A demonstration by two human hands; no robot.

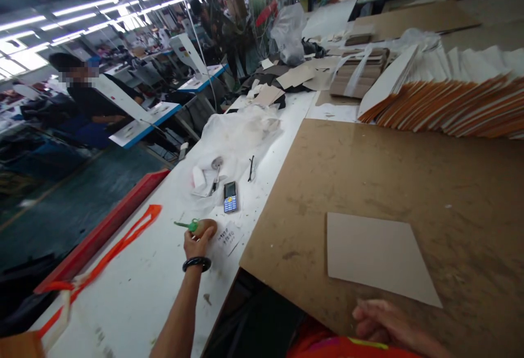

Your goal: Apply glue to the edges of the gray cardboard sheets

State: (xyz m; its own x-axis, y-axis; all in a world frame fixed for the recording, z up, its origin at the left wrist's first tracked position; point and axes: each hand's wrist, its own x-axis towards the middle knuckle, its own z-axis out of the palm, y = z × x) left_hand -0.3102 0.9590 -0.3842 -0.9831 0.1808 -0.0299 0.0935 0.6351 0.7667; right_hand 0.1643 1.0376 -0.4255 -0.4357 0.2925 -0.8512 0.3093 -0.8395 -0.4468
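My left hand point(199, 239) out on table point(135, 287), touching tool point(186, 225). Paper slip point(229, 236) just right of it, phone point(230, 197) behind slip. Board point(409, 183) right of those, card sheet point(379, 257) on it. My right hand point(387, 322) at board's near edge. Stacked folders point(450, 104) behind board. Strap point(114, 249) left of tool.

brown board point(368, 167): matt, scuffed fibreboard | grey sheet point(379, 257): smooth card | table point(147, 270): white, smooth
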